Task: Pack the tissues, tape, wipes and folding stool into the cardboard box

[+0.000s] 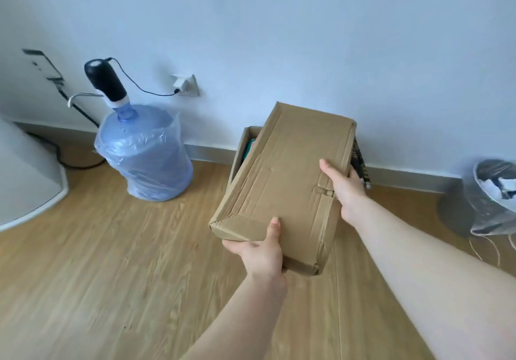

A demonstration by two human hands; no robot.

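I hold a brown cardboard lid (284, 175) tilted in both hands above the floor. My left hand (259, 248) grips its near edge, thumb on top. At the lid's right side, my right hand (346, 189) holds on with the thumb over the top face. Below and behind the lid, an open cardboard box (245, 141) stands against the wall, mostly hidden. Something teal (250, 148) shows inside it at the left. A dark patterned item (360, 164) sticks out past the lid's right edge. The tissues, tape and wipes are not visible.
A large blue water bottle (145, 153) in a plastic bag, with a black pump on top, stands at the left, its cable running to a wall socket (184, 84). A lined waste bin (491, 197) stands at the right. White furniture (28, 178) fills the left edge. The floor is wood.
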